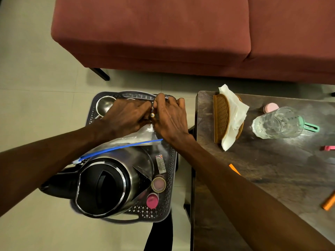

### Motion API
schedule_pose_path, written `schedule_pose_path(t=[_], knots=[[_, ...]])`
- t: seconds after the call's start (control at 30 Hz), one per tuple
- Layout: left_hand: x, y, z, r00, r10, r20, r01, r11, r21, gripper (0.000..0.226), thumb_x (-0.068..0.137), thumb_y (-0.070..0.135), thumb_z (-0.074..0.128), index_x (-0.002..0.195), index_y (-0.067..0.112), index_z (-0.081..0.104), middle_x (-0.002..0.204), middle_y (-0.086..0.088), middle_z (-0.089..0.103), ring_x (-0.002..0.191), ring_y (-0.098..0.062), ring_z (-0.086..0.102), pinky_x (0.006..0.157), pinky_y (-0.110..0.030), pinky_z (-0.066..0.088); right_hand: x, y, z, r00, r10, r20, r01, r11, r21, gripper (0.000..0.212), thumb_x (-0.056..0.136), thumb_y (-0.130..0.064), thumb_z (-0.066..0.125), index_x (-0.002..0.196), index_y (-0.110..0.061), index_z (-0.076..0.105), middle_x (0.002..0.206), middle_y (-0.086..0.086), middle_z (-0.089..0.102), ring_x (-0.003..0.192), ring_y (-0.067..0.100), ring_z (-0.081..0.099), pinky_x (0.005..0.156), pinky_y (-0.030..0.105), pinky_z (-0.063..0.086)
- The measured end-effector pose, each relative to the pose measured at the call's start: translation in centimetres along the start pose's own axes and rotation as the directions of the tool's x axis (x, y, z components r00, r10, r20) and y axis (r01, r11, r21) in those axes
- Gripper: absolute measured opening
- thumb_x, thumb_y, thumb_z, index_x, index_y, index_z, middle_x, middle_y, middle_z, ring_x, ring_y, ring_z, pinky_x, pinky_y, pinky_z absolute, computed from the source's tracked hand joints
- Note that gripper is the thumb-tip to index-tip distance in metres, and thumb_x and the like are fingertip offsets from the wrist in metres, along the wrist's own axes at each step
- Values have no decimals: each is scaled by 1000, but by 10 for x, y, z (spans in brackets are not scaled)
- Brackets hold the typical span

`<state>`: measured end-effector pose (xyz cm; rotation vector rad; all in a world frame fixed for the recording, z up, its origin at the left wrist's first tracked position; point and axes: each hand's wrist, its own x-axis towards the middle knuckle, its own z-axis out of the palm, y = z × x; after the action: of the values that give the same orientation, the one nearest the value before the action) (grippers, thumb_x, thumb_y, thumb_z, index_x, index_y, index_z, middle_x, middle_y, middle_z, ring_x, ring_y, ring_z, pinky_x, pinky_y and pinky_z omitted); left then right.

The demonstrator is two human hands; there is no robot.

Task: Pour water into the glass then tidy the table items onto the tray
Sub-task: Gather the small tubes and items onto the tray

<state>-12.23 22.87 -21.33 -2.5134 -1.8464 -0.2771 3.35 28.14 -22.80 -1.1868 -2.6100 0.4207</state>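
Over the tray (173, 171), at nine o'clock from the desk (272, 169), the kettle (108, 185) stands parked at six. Left hand (125, 116) and right hand (170, 118) meet at twelve, fingers pinching a small banded item above the plastic bag (137, 136) — probably bagging it. At three o'clock the glass (277, 123), apparently filled, waits on the desk — tidying is unfinished.

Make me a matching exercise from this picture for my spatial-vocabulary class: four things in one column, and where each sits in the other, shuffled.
Things:
1. kettle
2. glass
3. napkin holder
4. steel bowl

Places:
A. far left corner of the tray
B. on the table, by a green handle
C. near end of the tray
D. table's far left corner, holding white tissue

Pairs: 1-C, 2-B, 3-D, 4-A
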Motion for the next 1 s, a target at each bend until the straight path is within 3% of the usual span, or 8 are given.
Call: schedule_pose_path(t=[0.33,0.7,1.0], knots=[[1,-4,3,999,-41,16,40,999,22,32,77,29,79,89,8,58,77,-11,69,61,-32,65,47,-32,43,1,0,1,1000,-3,9,3,1000,11,43,78,-29,74,109,-15,47,94,4,73,95,28,58,84,37,30],[4,-1,2,1000,-30,2,30,1000,-1,39,79,40,76,94,10,57,87,-9,68,72,-32,66,49,-35,46,-1,5,1,1000,-8,-1,8,1000,-13,47,73,-29,77,108,-15,48,93,4,74,92,28,58,79,36,25],[-1,-4,-1,996,-68,62,71,996,-49,43,77,46,75,91,17,47,86,-4,64,69,-29,63,49,-33,47,-2,8,-3,998,2,71,-3,1000,15,46,82,-37,69,116,-17,45,107,1,71,102,26,54,85,37,28]])
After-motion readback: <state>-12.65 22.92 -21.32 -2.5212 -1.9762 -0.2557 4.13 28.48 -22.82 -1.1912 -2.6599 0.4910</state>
